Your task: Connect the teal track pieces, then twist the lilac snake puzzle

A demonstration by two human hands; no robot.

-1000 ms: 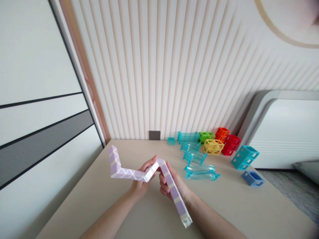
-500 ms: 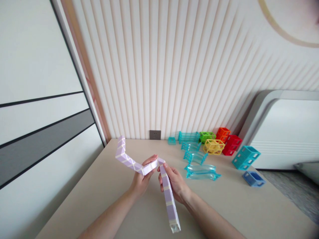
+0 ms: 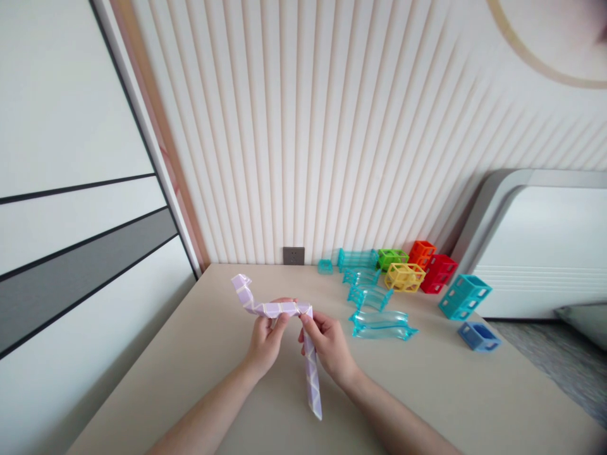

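Note:
A lilac and white segmented snake toy [image 3: 279, 309] is held up above the beige table, bent in several places. Its left end curls upward, the middle runs nearly level, and a straight length hangs down toward the front. My left hand [image 3: 268, 338] is closed on the middle part, thumb in front and fingers behind. Just right of it, my right hand [image 3: 327, 341] pinches the toy near the corner where the hanging length begins. Some fingers of both hands are hidden behind the toy.
Clear teal track pieces [image 3: 384, 325] lie right of my hands on the table [image 3: 190, 354]. Behind and beside them are green [image 3: 391, 259], yellow [image 3: 404, 278], orange [image 3: 422, 254], red [image 3: 439, 273], teal [image 3: 465, 297] and blue [image 3: 478, 336] open-frame blocks. A ribbed wall stands behind.
The toy has been turned and twisted between my hands. Its left part is now more level with a curled end, and the hanging length has rotated and swung left. Both hands still hold it.

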